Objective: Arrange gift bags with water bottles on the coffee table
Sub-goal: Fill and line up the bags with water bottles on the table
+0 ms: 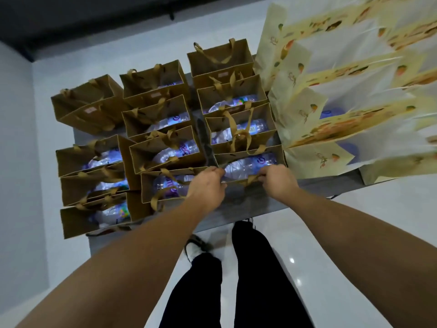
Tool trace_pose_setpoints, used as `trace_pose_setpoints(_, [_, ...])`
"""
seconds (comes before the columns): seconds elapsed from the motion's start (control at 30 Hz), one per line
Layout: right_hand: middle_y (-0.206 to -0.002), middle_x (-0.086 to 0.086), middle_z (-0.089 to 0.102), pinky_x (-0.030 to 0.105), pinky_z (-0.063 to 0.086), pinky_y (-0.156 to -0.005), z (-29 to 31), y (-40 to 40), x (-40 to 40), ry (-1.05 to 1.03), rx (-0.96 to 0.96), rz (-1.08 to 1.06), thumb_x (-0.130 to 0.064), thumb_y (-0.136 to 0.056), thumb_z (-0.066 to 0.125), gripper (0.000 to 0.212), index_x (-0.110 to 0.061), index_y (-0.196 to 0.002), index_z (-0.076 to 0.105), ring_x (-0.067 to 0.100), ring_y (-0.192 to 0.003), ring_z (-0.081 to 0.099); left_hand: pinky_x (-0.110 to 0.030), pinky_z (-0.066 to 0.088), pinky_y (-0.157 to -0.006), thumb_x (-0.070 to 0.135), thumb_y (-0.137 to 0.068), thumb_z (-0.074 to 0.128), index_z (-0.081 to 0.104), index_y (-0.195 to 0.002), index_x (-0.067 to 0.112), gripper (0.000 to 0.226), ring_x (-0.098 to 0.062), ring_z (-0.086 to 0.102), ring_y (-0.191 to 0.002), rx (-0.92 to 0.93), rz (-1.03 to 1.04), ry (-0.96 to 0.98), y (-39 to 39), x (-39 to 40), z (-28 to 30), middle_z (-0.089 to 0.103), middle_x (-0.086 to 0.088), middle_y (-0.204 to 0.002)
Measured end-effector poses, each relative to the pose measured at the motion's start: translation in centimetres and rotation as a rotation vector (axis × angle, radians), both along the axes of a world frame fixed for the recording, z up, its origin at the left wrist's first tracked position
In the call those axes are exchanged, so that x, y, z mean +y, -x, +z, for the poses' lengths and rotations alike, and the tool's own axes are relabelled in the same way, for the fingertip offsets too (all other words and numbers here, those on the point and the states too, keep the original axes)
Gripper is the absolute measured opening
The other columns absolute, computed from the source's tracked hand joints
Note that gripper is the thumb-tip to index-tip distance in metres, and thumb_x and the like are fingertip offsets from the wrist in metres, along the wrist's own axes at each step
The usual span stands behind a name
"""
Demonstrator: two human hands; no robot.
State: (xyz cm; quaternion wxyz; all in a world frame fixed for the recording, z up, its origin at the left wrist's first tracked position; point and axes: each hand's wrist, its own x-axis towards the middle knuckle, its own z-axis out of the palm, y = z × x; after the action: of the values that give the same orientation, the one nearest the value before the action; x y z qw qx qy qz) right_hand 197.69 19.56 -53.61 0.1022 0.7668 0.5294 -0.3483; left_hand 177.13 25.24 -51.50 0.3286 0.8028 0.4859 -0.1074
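Left hand (208,183) and right hand (276,179) are both clamped on the near rim of the same brown gift bag (250,162), the nearest one in the right-hand column. The left pinches the near-left corner and the right curls round the near handle loop, so neither hand is free.

From the head view, the bag sits directly ahead of both hands at the near edge of the grey coffee table (248,204). Each hand is about equally close, one at either end. The water bottle (248,165) inside lies flat with its long axis running left to right, cap end toward the right. My guess is any nudge goes straight away from the body, snugging it up against the bag behind.

More brown bags fill the columns to the left, most with bottles lying in them. Pale printed bags (331,114) stand on the right. Bottle labels show purple and blue, but the writing's too blurry to read. Small pinkish stickers on a few far bags, also unreadable.
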Motion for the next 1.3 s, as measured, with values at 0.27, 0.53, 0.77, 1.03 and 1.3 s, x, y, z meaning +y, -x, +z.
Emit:
trace_pose_setpoints(0.27, [-0.101,0.005,0.071,0.035,0.053,-0.082,-0.1,-2.7,3.1,0.028,0.106,0.016,-0.031,-0.1,0.056,0.023,-0.021,-0.106,0.075,0.028,-0.098,0.064,-0.043,0.051,-0.091,0.026,-0.1,0.056,0.064,-0.13,0.018,0.032,-0.031,0.057,-0.115,0.076,-0.019,-0.088,-4.4,0.5,-0.4,0.051,-0.004,-0.137])
trace_pose_setpoints(0.53, [-0.093,0.004,0.072,0.035,0.054,-0.081,0.5,-3.4,4.5,0.036,0.15,0.013,-0.035,-0.099,0.059,0.022,-0.022,-0.097,0.076,0.026,-0.093,0.067,-0.041,0.055,-0.082,0.03,-0.1,0.054,0.07,-0.111,0.028,0.019,-0.029,0.063,-0.094,0.21,0.098,0.032,-6.6,1.7,-0.1,0.068,-0.004,-0.1])
trace_pose_setpoints(0.77, [-0.091,0.004,0.071,0.036,0.055,-0.075,1.4,-4.3,5.4,-0.182,0.075,-0.052,-0.044,-0.099,0.056,0.027,-0.022,-0.098,0.071,0.026,-0.087,0.067,-0.032,0.045,-0.071,0.026,-0.088,0.055,0.07,-0.101,0.027,0.02,-0.027,0.062,-0.089,0.156,0.172,0.038,-6.6,2.6,1.1,0.066,-0.001,-0.096])
trace_pose_setpoints(1.03, [-0.119,0.003,0.066,0.035,0.05,-0.082,-0.3,-5.1,10.2,-0.151,-0.014,0.162,-0.032,-0.101,0.056,0.024,-0.029,-0.122,0.068,0.026,-0.108,0.063,-0.037,0.052,-0.076,0.021,-0.1,0.052,0.062,-0.126,0.017,0.028,-0.026,0.062,-0.1,-0.005,0.238,-0.212,-7.4,6.2,-1.1,0.059,-0.004,-0.124])
trace_pose_setpoints(1.3, [-0.104,0.008,0.069,0.035,0.048,-0.075,-0.3,-5.0,14.1,-0.072,-0.043,0.147,-0.039,-0.099,0.052,0.026,-0.023,-0.106,0.072,0.029,-0.098,0.064,-0.032,0.056,-0.08,0.034,-0.097,0.056,0.072,-0.114,0.019,0.027,-0.02,0.062,-0.105,-0.047,0.006,-0.288,-6.3,6.5,-2.6,0.054,-0.001,-0.138])
